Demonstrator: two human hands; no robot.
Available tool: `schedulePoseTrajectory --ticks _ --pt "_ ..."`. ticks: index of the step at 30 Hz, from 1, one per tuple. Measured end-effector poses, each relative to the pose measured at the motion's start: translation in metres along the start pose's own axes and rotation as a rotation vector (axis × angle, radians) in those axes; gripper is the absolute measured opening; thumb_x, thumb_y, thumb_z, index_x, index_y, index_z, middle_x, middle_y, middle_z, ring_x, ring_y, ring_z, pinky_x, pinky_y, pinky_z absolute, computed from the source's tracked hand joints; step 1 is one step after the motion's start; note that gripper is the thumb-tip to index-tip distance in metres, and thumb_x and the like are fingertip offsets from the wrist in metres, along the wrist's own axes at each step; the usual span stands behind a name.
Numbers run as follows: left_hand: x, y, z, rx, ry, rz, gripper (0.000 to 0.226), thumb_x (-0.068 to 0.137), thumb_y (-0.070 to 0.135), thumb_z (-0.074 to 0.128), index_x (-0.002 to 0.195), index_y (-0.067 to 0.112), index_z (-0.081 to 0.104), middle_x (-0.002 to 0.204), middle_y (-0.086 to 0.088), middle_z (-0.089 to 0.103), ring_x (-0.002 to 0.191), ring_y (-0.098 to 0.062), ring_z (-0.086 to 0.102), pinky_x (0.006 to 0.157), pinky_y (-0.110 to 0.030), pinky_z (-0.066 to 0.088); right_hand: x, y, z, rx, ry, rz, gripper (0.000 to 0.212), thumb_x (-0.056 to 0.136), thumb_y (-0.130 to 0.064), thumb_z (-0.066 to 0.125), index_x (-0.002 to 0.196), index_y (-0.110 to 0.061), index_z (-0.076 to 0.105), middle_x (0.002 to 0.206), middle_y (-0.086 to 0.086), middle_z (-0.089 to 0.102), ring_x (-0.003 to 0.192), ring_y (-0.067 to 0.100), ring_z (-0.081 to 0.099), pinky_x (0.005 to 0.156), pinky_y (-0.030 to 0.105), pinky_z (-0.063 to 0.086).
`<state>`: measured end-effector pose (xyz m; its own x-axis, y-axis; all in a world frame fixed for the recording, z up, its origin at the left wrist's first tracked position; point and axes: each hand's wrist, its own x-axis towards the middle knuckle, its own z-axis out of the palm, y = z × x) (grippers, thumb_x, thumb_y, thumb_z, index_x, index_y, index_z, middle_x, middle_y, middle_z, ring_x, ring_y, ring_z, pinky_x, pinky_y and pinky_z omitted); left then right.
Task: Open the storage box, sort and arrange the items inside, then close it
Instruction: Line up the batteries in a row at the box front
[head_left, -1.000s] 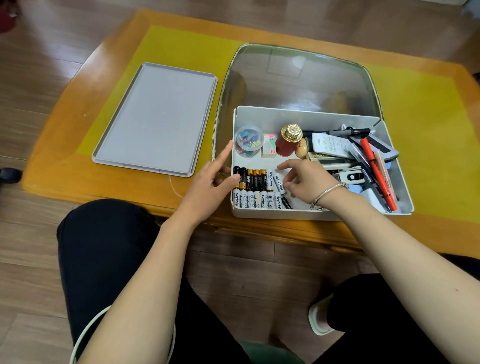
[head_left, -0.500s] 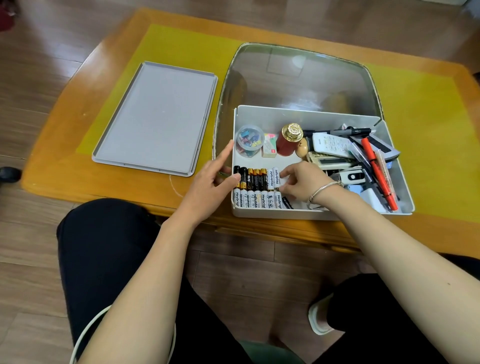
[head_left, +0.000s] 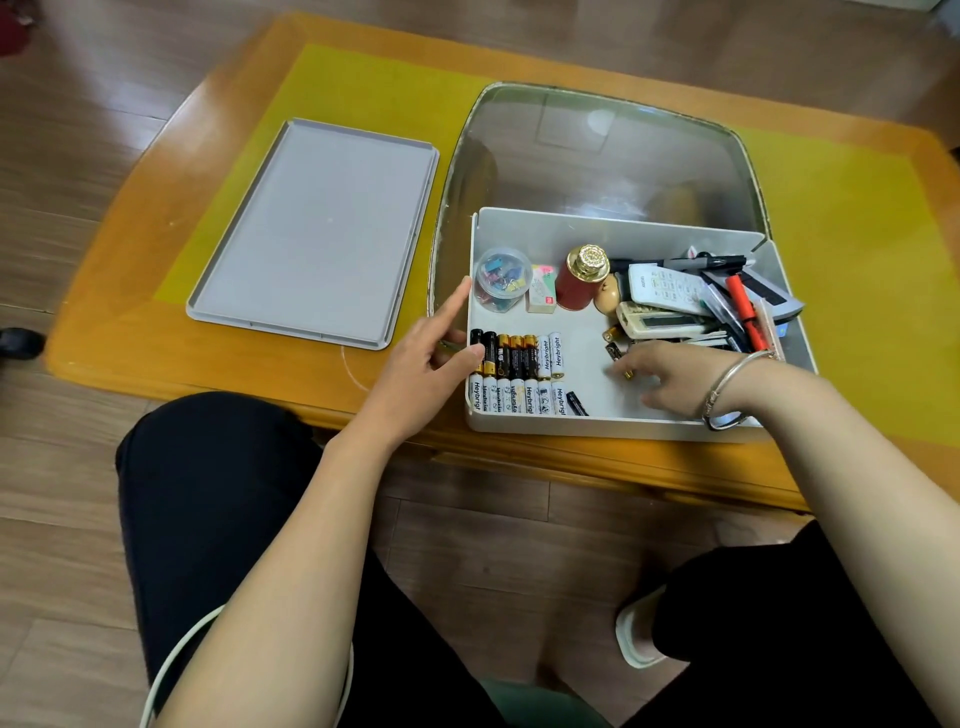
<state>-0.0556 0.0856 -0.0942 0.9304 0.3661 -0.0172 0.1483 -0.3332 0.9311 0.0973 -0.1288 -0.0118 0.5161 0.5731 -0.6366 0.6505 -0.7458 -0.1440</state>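
The grey lid (head_left: 317, 234) lies on the table (head_left: 130, 332) beyond the left hand (head_left: 426, 371). This hand rests relaxed on the wall of the open storage box (head_left: 613, 428), its thumb touching the batteries (head_left: 517, 374). The right hand (head_left: 670, 376) lies inside, fingers loose; whether it holds something I cannot tell. Behind it, remotes (head_left: 667, 286) and pens (head_left: 743, 312) are piled, partly hidden.

The left hand (head_left: 423, 371) is being held out from a bare forearm, its index finger stretched forward and its thumb pointing right. The right hand (head_left: 670, 371) is being reached leftward, palm down, fingers loosely spread and slightly bent. A bracelet (head_left: 727, 387) is being worn on the right wrist.
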Motion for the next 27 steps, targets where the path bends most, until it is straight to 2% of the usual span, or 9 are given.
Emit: schedulePoseTrajectory --ticks 4,7,10,12,16,18,21,24,27 --pt "0.000 0.000 0.000 0.002 -0.001 0.003 0.063 0.094 0.038 0.054 0.137 0.066 0.016 0.105 0.007 0.052 0.088 -0.007 0.053 0.072 -0.013 0.043 0.006 -0.003 0.006 -0.050 -0.042 0.026 0.041 0.090 -0.004 0.049 0.132 -0.004 0.049 0.141 0.013 0.042 0.127 0.029 0.042 0.105 0.034 0.032" --pt "0.001 0.001 0.001 0.013 0.002 0.013 0.063 0.094 0.038 0.053 0.138 0.064 0.016 0.100 0.010 0.050 0.082 0.003 0.050 0.068 -0.007 0.042 0.004 -0.004 0.006 -0.004 -0.073 0.015 0.045 0.092 -0.013 0.053 0.137 -0.015 0.046 0.141 0.004 0.045 0.128 0.021 0.043 0.106 0.026 0.031" --pt "0.000 0.000 0.001 -0.001 -0.005 0.004 0.063 0.094 0.038 0.053 0.138 0.064 0.015 0.104 0.007 0.051 0.089 -0.005 0.053 0.071 -0.015 0.044 0.001 -0.006 0.004 0.031 -0.054 -0.003 0.046 0.091 -0.019 0.057 0.136 -0.015 0.047 0.133 0.007 0.052 0.119 0.022 0.050 0.102 0.030 0.038" --pt "0.000 0.001 0.001 -0.003 -0.005 0.002 0.063 0.094 0.038 0.053 0.138 0.064 0.015 0.106 0.007 0.051 0.091 -0.010 0.054 0.073 -0.017 0.043 0.001 -0.007 0.003 -0.016 -0.011 0.011 0.043 0.091 -0.023 0.056 0.132 -0.011 0.049 0.132 0.012 0.050 0.119 0.027 0.049 0.101 0.037 0.039" --pt "0.001 0.000 0.001 0.014 -0.001 0.012 0.064 0.095 0.038 0.053 0.138 0.064 0.015 0.103 0.008 0.050 0.086 -0.002 0.051 0.069 -0.010 0.042 0.005 -0.011 0.006 -0.129 -0.029 0.092 0.046 0.092 -0.033 0.052 0.128 -0.005 0.049 0.128 0.017 0.050 0.119 0.029 0.044 0.100 0.040 0.040" --pt "0.001 0.000 0.001 0.020 -0.003 0.015 0.064 0.095 0.038 0.053 0.138 0.064 0.015 0.102 0.009 0.049 0.083 0.003 0.050 0.066 -0.006 0.041 0.010 -0.012 0.008 -0.121 -0.014 0.110 0.049 0.092 -0.037 0.052 0.128 -0.003 0.049 0.127 0.017 0.052 0.117 0.031 0.049 0.099 0.040 0.041" --pt "0.000 0.000 0.002 0.016 -0.003 0.006 0.063 0.094 0.040 0.053 0.137 0.066 0.015 0.103 0.010 0.049 0.086 -0.005 0.051 0.069 -0.011 0.041 0.013 -0.010 0.007 -0.067 -0.017 0.106 0.056 0.091 -0.044 0.053 0.129 -0.003 0.049 0.129 0.014 0.054 0.117 0.029 0.051 0.100 0.040 0.040" --pt "0.001 0.000 0.002 0.012 0.003 0.008 0.064 0.094 0.040 0.053 0.137 0.067 0.015 0.104 0.009 0.049 0.088 -0.007 0.052 0.071 -0.015 0.041 0.010 -0.007 0.008 -0.028 -0.052 0.050 0.061 0.089 -0.050 0.052 0.133 -0.007 0.047 0.139 0.012 0.044 0.125 0.028 0.045 0.106 0.038 0.034" --pt "0.001 -0.001 0.000 0.013 0.004 0.013 0.064 0.094 0.039 0.053 0.137 0.066 0.015 0.105 0.008 0.050 0.090 -0.008 0.052 0.072 -0.015 0.042 0.009 -0.009 0.011 0.048 -0.035 0.009 0.063 0.089 -0.046 0.055 0.140 -0.012 0.041 0.146 0.006 0.038 0.132 0.022 0.039 0.107 0.028 0.028"
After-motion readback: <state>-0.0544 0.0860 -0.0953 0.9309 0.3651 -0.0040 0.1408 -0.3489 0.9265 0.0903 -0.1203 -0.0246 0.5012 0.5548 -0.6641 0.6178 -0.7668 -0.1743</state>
